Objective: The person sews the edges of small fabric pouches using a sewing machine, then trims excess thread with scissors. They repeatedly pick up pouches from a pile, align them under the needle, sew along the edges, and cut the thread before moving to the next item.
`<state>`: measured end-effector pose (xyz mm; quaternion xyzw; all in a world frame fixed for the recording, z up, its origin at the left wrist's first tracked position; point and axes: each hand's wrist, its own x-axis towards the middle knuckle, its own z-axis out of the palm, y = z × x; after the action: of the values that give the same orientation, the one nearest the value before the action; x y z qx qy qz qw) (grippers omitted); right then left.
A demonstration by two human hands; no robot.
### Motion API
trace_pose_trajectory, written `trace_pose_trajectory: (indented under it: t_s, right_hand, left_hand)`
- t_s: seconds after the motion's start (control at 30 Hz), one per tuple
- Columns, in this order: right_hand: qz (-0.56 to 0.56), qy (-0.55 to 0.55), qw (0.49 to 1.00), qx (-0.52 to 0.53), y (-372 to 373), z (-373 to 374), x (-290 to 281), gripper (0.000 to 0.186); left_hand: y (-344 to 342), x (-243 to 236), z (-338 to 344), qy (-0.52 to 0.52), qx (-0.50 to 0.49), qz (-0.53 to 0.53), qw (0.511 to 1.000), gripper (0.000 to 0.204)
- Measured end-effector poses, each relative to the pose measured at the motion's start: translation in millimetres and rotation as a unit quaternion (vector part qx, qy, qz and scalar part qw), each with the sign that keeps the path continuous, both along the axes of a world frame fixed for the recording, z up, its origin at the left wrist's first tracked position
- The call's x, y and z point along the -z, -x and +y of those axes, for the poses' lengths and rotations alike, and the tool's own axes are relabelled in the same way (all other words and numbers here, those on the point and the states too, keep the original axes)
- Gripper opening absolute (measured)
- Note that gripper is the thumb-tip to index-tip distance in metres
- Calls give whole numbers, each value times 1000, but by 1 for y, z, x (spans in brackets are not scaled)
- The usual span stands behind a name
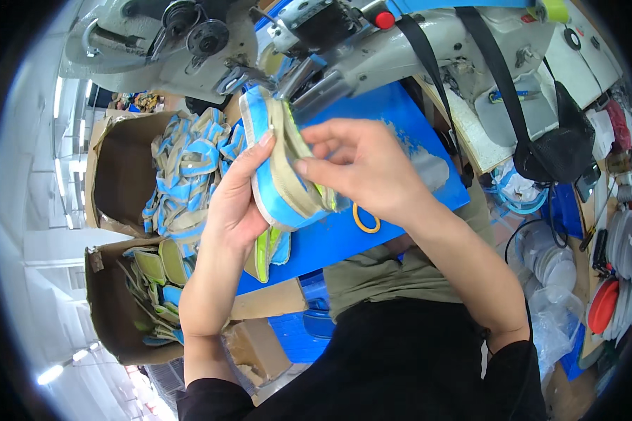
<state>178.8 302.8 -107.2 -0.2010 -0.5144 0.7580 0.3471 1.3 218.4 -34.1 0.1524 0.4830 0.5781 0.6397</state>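
Here my left grip (235, 201), closed, holds a blue, beige and lime fabric loop (281, 185) — my right grip (361, 167) pinches its edge — above the smooth blue worktop (314, 248).

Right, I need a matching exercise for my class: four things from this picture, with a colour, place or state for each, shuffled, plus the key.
Things:
1. Striped fabric band
2. Round knob
3. Mesh pouch
4. Lower cardboard box

Descriptions:
A. Red
B. Contains green and blue pieces
C. Held in the left hand
D. Black

Pairs: 1-C, 2-A, 3-D, 4-B
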Motion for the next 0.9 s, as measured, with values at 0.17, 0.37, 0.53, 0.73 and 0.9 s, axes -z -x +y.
trace_pose_trajectory:
  t_s: [0.17, 0.37, 0.53, 0.73, 0.9]
  right_hand:
    - [96, 83, 990, -59, 5, -2, 8, 31]
    - [105, 111, 987, -55, -4, -7, 7, 30]
    - [107, 102, 988, -39, -3, -13, 2, 30]
    - [113, 105, 988, -22, 18, 0, 9, 29]
    - [88, 65, 994, -10, 27, 12, 8, 28]
  left_hand:
    - [-8, 6, 4, 42, -23, 91, 995, 31]
    - [-15, 4, 8, 22, -2, 86, 996, 30]
    - [-16, 1, 6, 29, -22, 89, 995, 27]
    - [0, -2, 19, 38, -12, 107, 993, 24]
    - [11, 3, 27, 24, -5, 126, 992, 35]
